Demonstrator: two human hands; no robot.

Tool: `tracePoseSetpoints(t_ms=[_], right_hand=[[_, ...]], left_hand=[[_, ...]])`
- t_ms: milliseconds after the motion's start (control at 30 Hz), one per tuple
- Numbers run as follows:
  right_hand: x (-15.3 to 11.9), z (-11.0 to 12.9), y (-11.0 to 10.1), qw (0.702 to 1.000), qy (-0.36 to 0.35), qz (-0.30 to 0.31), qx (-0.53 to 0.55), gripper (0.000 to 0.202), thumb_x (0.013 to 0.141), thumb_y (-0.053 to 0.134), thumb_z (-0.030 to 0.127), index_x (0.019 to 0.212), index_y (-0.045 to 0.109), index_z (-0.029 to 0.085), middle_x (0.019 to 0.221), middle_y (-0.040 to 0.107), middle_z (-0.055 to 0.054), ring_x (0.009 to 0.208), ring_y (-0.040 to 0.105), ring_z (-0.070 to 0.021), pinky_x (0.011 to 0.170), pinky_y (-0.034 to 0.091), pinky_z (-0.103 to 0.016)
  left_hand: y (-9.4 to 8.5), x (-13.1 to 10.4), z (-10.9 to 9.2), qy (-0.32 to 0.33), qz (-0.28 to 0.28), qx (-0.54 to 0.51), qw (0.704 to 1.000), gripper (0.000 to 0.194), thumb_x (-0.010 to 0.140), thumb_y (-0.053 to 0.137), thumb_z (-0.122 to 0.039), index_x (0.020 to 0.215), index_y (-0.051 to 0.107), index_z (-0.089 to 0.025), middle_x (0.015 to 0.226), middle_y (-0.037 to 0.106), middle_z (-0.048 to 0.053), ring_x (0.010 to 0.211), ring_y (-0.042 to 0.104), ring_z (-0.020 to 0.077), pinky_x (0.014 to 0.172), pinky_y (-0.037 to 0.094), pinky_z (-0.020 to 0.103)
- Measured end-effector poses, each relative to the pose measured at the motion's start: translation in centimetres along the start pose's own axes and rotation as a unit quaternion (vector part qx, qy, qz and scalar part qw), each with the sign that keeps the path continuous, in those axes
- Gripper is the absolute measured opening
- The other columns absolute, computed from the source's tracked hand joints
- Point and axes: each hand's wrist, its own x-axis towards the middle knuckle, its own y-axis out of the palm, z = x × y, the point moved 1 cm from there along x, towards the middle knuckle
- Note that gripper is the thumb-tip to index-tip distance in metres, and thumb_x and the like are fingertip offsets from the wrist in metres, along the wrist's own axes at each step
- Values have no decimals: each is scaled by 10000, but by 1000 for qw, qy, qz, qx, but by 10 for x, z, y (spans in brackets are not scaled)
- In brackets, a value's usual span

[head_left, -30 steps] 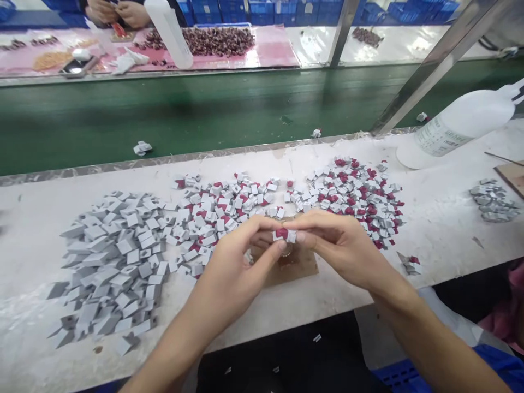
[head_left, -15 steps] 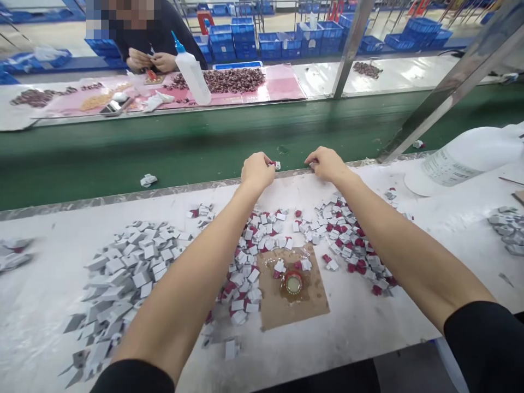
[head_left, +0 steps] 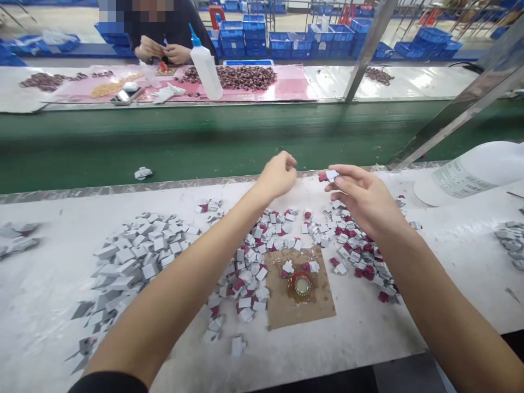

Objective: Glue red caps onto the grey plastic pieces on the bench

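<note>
Between the thumb and fingers of my right hand [head_left: 364, 199] is a small grey-and-dark-red piece [head_left: 331, 176], held above the table's far edge. My left hand [head_left: 280, 173] hovers at the same edge, just left of it, with its fingers curled inward. Whatever those fingers may hold is hidden from the camera. Below both hands lie loose grey-and-red pieces [head_left: 245, 284]. A brown cardboard square [head_left: 301, 314] carries a small round cap-like dish [head_left: 302, 286] in a wet patch, and a couple of pieces beside it.
A heap of plain grey pieces [head_left: 135, 251] covers the left side. Beyond the table runs a green belt [head_left: 82, 142] bearing a grey clump [head_left: 143, 173]. A large white bottle [head_left: 462, 174] and a metal post [head_left: 442, 117] stand right. Across the belt, a person [head_left: 164, 52] handles something small.
My right hand has drawn back toward me and turned, showing the piece it holds. My left hand has shifted right, and the piece that showed at its fingertips is out of sight.
</note>
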Motion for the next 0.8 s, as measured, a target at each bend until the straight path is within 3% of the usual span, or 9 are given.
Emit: tracePoseSetpoints(t_ms=[133, 200, 333, 467, 633, 700, 800], right_hand=[[-63, -3, 3, 998, -24, -33, -38, 259, 975, 944, 478, 1185, 891, 334, 1087, 895, -34, 854, 812, -209, 803, 714, -351], [-94, -4, 3, 995, -32, -20, -96, 238, 1025, 907, 495, 1224, 916, 364, 1149, 904, -55, 947, 862, -260, 824, 749, -370], [-144, -3, 3, 985, -58, 46, -159, 123, 1026, 909, 474, 1104, 956, 391, 1248, 911, -52, 1197, 892, -303, 920, 781, -310], [-178, -6, 11, 979, -50, 77, -183, 174, 1000, 931, 522, 1081, 974, 375, 1144, 939, -45, 974, 932, -257, 842, 777, -246], [-212, -21, 9, 969, -12, 102, -226, 211, 1008, 923, 521, 1105, 987, 345, 1143, 953, -58, 964, 946, -268, 906, 763, -239], [-220, -28, 3, 966, 1, 101, -237, 223, 998, 919, 533, 1077, 985, 336, 1110, 953, -62, 932, 946, -287, 860, 779, -261], [-229, -41, -13, 965, 0, 48, -260, 268, 975, 905, 582, 1042, 966, 330, 1071, 942, -71, 896, 931, -313, 803, 799, -321]], left_hand=[[4, -92, -12, 55, 114, -103, 987, 135, 1129, 695, -225, 1241, 769, -219, 1140, 854, 51, 986, 793, 196, 887, 640, 347], [9, -134, -8, 81, 109, -187, 973, 95, 1124, 714, -243, 1196, 761, -204, 1139, 848, 67, 1033, 805, 201, 932, 651, 352], [18, -198, 10, 60, 68, -253, 963, 69, 1131, 733, -269, 1118, 775, -215, 1076, 827, 62, 999, 801, 211, 908, 649, 356], [31, -249, 27, 28, 9, -222, 975, 75, 1118, 764, -252, 1051, 780, -223, 1037, 814, 40, 964, 775, 193, 898, 626, 331], [46, -301, 43, 33, -26, -160, 986, 63, 1142, 717, -222, 1123, 772, -245, 1053, 810, 31, 987, 804, 195, 904, 658, 330], [43, -318, 53, 53, -70, -98, 991, 118, 1139, 699, -197, 1196, 765, -276, 1106, 821, 40, 1038, 819, 218, 921, 685, 357], [27, -339, 71, 54, -188, 44, 980, 222, 1130, 676, -157, 1263, 745, -320, 1152, 804, 55, 1081, 816, 251, 949, 706, 412]])
